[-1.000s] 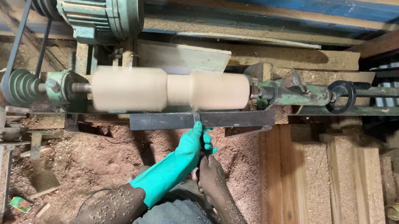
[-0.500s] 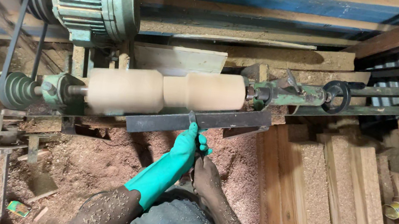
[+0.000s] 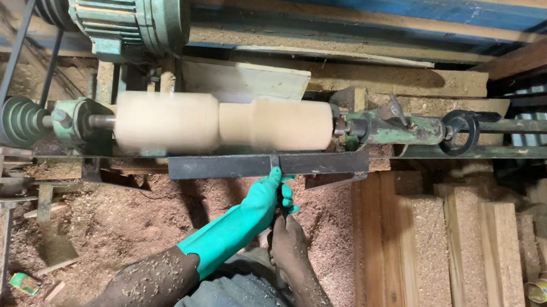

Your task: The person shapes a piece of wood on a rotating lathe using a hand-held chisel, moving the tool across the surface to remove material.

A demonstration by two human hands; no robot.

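Just below the dark metal tool rest point(image 3: 264, 166), the left hand point(image 3: 265, 199), in a green rubber glove, is gripping a slim turning tool point(image 3: 275, 161) whose tip is crossing the rest toward the pale wooden workpiece point(image 3: 223, 124). The bare right hand point(image 3: 287, 242) is closing around the tool's handle right behind the left; the handle itself is hidden. The workpiece is lying horizontally above both hands, between the pulley end point(image 3: 18, 121) and the green tailstock point(image 3: 403, 130), under the green motor point(image 3: 126, 2). Sawdust point(image 3: 126, 218) is lying beneath.
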